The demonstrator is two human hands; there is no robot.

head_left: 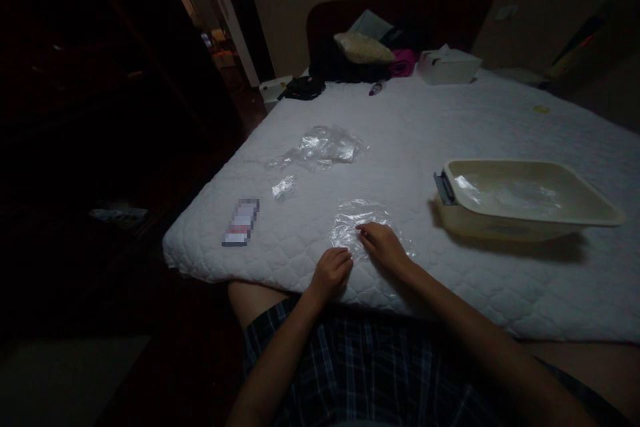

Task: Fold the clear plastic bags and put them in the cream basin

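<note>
A clear plastic bag (pixel 345 228) lies spread on the white quilted bed in front of me, its film wrinkled and shiny. My right hand (pixel 384 245) is over its middle, fingers closed in a pinch on the film. At the bag's near left edge, my left hand (pixel 332 271) rests with its fingers curled together on the plastic; the fingertips are partly hidden. A small folded piece of clear plastic (pixel 285 188) lies farther off to the left. Beyond it is a loose pile of clear plastic bags (pixel 325 145).
On the right stands a cream plastic tub (pixel 530 230) with a grey handle clip. A blurred-out phone-like object (pixel 241 222) lies at left on the mattress (pixel 295 247). Toward the headboard (pixel 450 3) are a white box (pixel 450 68), a pillow (pixel 364 49) and a small bottle (pixel 377 87).
</note>
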